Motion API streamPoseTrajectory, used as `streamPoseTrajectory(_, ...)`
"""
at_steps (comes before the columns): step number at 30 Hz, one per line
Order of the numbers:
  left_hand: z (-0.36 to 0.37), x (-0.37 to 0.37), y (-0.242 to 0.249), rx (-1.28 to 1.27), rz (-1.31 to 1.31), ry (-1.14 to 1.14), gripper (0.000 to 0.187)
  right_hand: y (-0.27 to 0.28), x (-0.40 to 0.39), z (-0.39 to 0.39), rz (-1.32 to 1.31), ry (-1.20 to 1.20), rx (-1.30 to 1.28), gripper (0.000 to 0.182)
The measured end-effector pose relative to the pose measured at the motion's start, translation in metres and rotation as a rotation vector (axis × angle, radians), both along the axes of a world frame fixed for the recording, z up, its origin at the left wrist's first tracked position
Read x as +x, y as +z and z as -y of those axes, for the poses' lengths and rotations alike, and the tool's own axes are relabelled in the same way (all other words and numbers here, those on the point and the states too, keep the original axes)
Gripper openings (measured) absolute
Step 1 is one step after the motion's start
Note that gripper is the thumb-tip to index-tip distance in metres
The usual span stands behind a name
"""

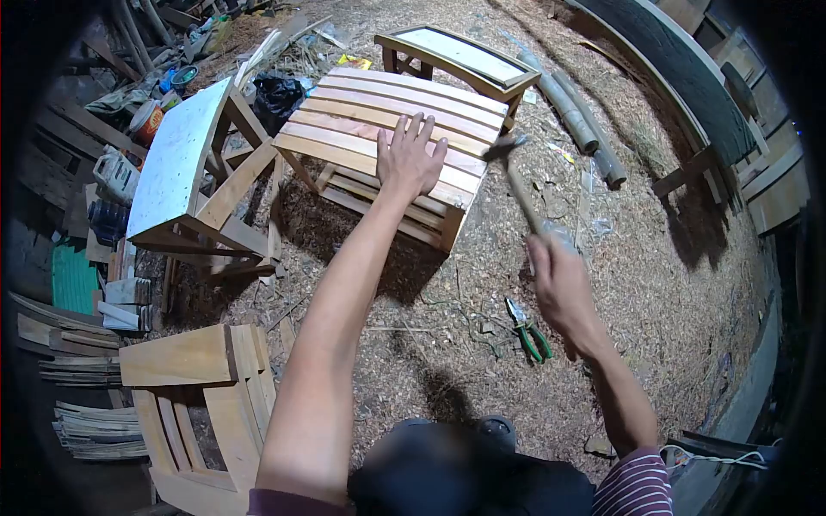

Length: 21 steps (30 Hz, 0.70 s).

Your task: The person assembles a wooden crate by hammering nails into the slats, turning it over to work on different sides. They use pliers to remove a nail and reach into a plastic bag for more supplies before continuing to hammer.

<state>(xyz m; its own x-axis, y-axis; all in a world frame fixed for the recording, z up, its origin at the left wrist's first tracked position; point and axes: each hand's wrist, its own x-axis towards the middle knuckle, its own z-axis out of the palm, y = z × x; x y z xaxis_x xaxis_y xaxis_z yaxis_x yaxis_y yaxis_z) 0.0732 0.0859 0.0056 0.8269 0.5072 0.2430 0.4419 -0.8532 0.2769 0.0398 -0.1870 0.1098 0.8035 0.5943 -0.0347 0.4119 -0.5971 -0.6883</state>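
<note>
A slatted wooden table (344,107) stands before me, its pale slats running across the top with narrow gaps. My left hand (411,159) lies flat on the front slats, fingers spread. In my right hand (559,279) is a hammer (522,193), gripped by its wooden handle. The hammer's dark head overlaps the right edge of the tabletop in this view. On the ground below the hammer lie green-handled pliers (529,334).
To the left stands a white-topped wooden stand (181,159); a wooden frame (185,357) sits at lower left. Behind is a low pale-topped table (456,53). Rolled plastic tubes (568,112) lie at right. Stacked wood strips (95,421) line the left side; wood chips (671,318) cover the ground.
</note>
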Motion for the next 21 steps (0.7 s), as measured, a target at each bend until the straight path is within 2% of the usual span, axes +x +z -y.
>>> streamPoseTrajectory(1,-0.001,0.001,0.000,0.008,0.015,-0.001,0.059,0.004,-0.001,0.000,-0.005,0.000,-0.005,0.022)
streamPoseTrajectory(3,-0.002,0.001,-0.001,0.011,0.019,-0.006,0.059,0.008,-0.006,-0.001,0.138,-0.040,0.229,0.023)
streamPoseTrajectory(4,-0.002,0.001,-0.002,0.018,0.024,-0.008,0.059,-0.010,-0.010,-0.003,0.184,-0.059,0.250,0.023)
streamPoseTrajectory(5,-0.002,0.001,-0.001,0.028,0.032,-0.010,0.058,-0.032,-0.008,0.000,0.116,0.071,0.147,0.023)
streamPoseTrajectory(7,0.000,0.000,0.000,0.030,0.048,-0.012,0.059,-0.042,-0.003,0.000,-0.018,0.141,-0.114,0.023)
streamPoseTrajectory(9,-0.002,0.002,0.001,0.022,0.031,-0.003,0.059,-0.034,0.002,0.000,-0.007,0.125,-0.104,0.024)
streamPoseTrajectory(11,-0.003,0.002,-0.002,0.027,0.031,-0.008,0.060,-0.019,-0.001,0.000,-0.022,0.018,0.082,0.024)
streamPoseTrajectory(13,-0.002,0.001,0.000,0.013,0.048,-0.006,0.060,-0.018,-0.005,0.001,-0.006,-0.013,0.124,0.025)
streamPoseTrajectory(15,-0.002,0.001,-0.001,0.006,0.030,-0.007,0.060,-0.044,-0.012,0.001,0.261,-0.005,0.344,0.022)
streamPoseTrajectory(16,-0.003,0.001,-0.005,0.006,0.036,-0.007,0.060,-0.062,-0.008,0.005,0.036,0.119,0.117,0.021)
streamPoseTrajectory(17,-0.004,0.003,-0.005,0.012,0.050,-0.008,0.060,-0.077,-0.006,0.007,0.144,0.143,-0.066,0.021)
streamPoseTrajectory(19,-0.002,0.002,0.000,-0.012,0.025,-0.005,0.060,-0.045,-0.007,0.000,-0.084,0.047,-0.121,0.024)
streamPoseTrajectory(20,-0.004,0.002,0.003,0.000,0.031,-0.001,0.059,-0.037,-0.007,-0.001,-0.084,0.054,-0.120,0.024)
streamPoseTrajectory(21,-0.002,0.001,0.001,0.004,0.027,-0.009,0.059,-0.033,-0.009,0.002,-0.073,0.005,0.002,0.024)
